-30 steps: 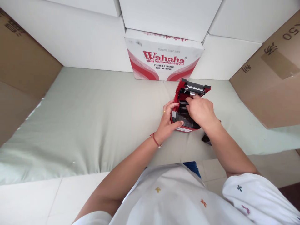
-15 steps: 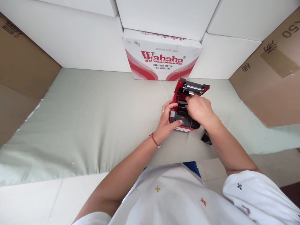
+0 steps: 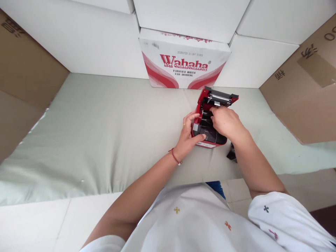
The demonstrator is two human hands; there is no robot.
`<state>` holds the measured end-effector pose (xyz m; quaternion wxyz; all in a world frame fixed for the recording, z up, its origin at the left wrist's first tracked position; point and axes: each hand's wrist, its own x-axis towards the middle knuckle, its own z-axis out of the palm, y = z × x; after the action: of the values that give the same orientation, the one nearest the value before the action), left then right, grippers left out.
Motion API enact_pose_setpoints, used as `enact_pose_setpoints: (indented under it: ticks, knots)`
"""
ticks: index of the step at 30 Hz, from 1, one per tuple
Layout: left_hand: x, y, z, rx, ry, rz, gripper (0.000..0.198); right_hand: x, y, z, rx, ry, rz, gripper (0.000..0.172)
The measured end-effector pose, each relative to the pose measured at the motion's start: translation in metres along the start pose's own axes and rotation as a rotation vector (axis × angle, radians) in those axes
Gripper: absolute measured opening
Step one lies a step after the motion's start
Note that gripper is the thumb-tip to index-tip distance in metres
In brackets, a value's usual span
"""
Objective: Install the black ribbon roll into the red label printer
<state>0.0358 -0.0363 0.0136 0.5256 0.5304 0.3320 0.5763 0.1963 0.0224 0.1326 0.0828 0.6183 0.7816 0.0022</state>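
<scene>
Looming behind red printer (image 3: 210, 135): Wahaha carton (image 3: 183, 63).

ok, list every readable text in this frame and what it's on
"Wahaha" ®: red brand on white water carton.
"PURIFIED WATER FOR DRINKING": same carton, under the brand.
Code line above the brand: too blurred.
Rotated Chinese characters and cut-off digits on right brown cardboard box: unreadable.
Characters on left brown cardboard box: cut off.
Front sticker on red printer: too small.
</scene>
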Motion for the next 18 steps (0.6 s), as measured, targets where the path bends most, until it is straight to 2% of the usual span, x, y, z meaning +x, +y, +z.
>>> enact_pose_setpoints:
  ticks: [3,5,9,12,15,18]
  knots:
    - [-0.001,0.001,0.000,-0.002,0.002,0.004,0.075,-0.005,0.006,0.001,0.099,0.050,-0.066,0.032]
    - [-0.001,0.001,0.000,-0.001,0.005,0.008,0.075,-0.017,0.012,0.002,0.249,0.125,-0.149,0.035]
    - [-0.003,0.001,-0.001,0.004,0.000,0.015,0.078,-0.060,0.018,0.011,0.558,0.323,-0.380,0.033]
    - [-0.003,0.001,-0.002,-0.046,0.006,0.002,0.080,-0.090,0.015,0.029,0.605,0.392,-0.549,0.030]
    - [-0.001,0.000,-0.003,-0.150,0.012,-0.025,0.075,-0.103,0.011,0.048,0.626,0.438,-0.585,0.038]
    - [0.002,0.000,-0.005,-0.180,0.021,-0.037,0.069,-0.104,0.011,0.058,0.645,0.466,-0.567,0.043]
